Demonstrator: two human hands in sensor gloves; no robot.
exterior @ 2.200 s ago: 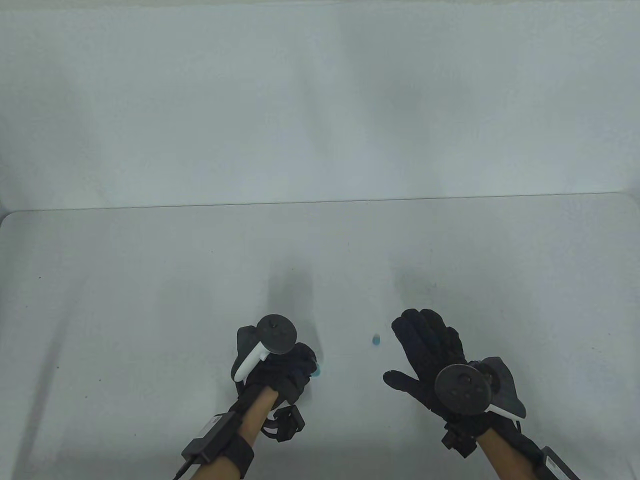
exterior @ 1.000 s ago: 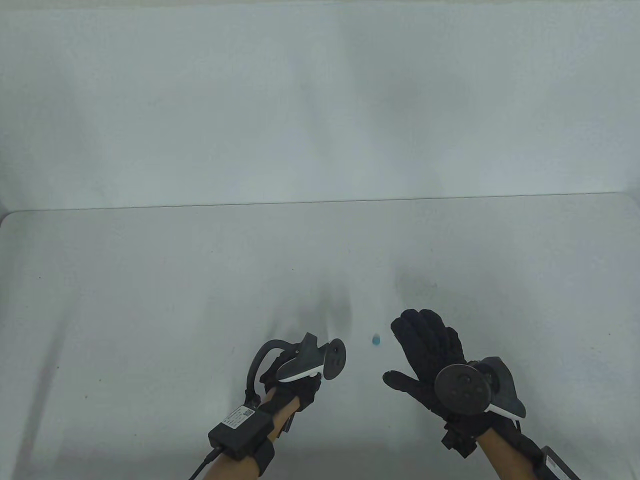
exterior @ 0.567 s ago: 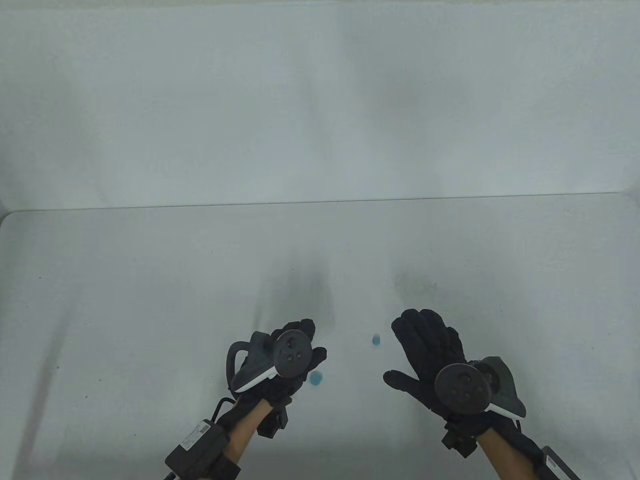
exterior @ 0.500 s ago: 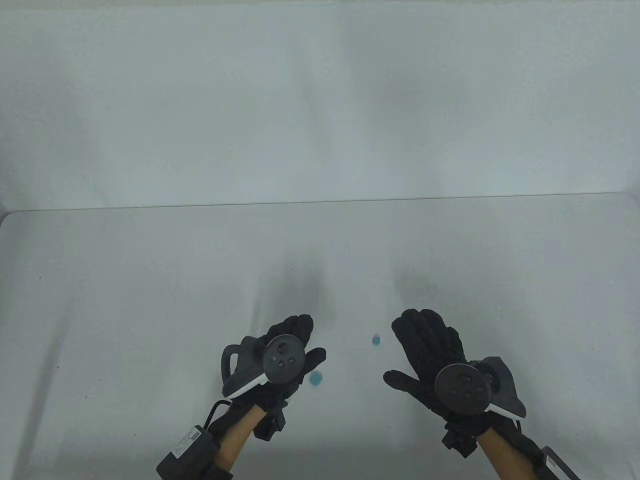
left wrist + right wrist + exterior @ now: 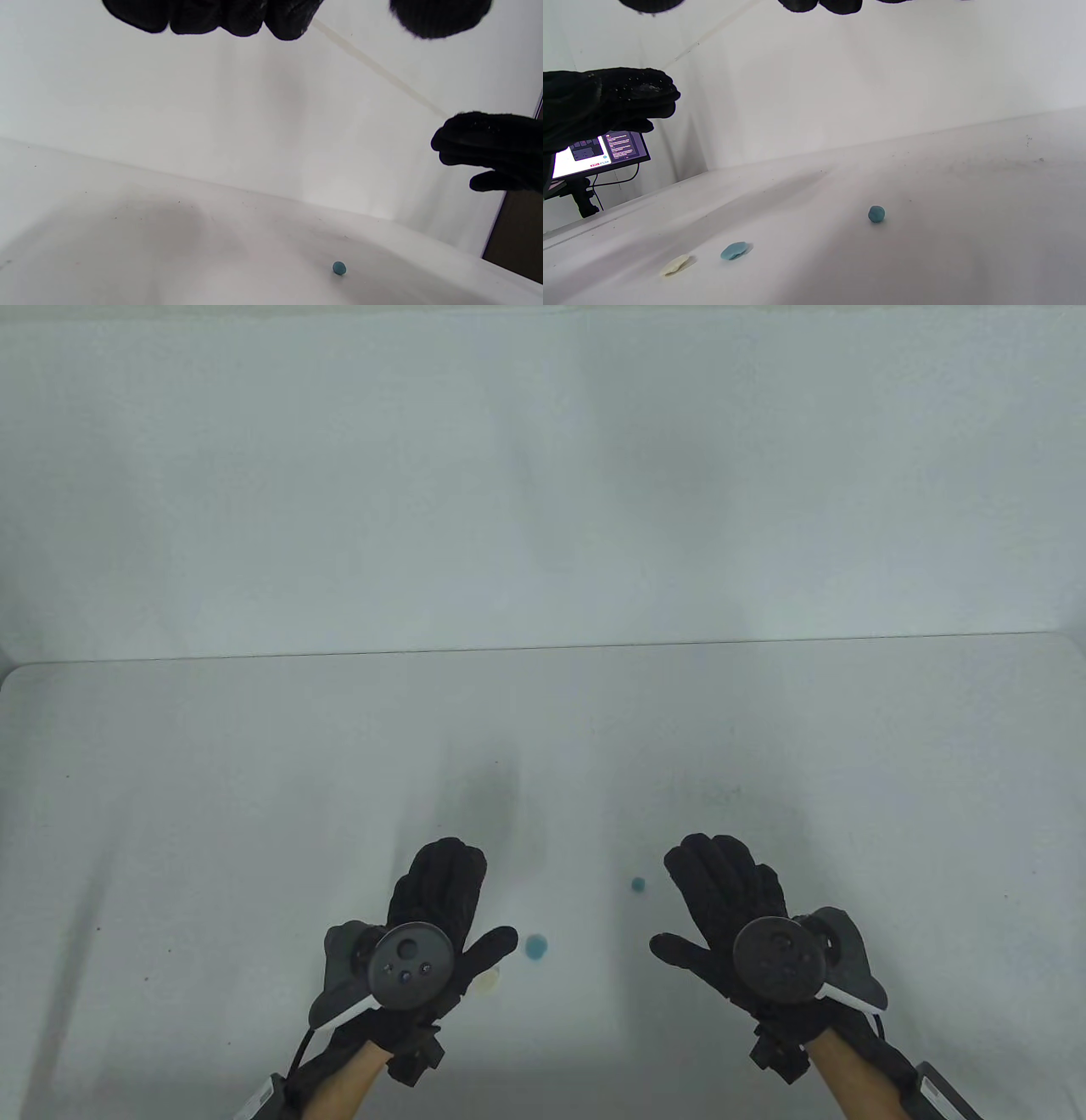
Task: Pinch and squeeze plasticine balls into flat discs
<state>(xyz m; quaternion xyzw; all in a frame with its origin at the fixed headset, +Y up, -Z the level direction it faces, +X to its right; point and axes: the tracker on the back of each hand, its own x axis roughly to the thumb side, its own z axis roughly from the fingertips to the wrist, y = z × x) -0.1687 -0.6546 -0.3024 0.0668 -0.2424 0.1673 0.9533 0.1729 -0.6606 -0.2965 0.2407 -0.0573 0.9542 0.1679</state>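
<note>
A small blue plasticine ball (image 5: 637,884) lies on the white table, also in the left wrist view (image 5: 339,268) and the right wrist view (image 5: 876,213). A flat blue disc (image 5: 535,947) lies left of it, also in the right wrist view (image 5: 734,250). A pale yellow disc (image 5: 489,980) lies by my left thumb, also in the right wrist view (image 5: 675,264). My left hand (image 5: 450,899) hovers spread and empty just left of the blue disc. My right hand (image 5: 704,891) hovers spread and empty just right of the ball.
The white table (image 5: 212,814) ends at a white back wall (image 5: 543,475). A lit monitor (image 5: 598,154) stands off the table's left side in the right wrist view.
My left hand turned palm down, let go of the blue disc onto the table, and drew back to the left with fingers spread. The right hand stayed still.
</note>
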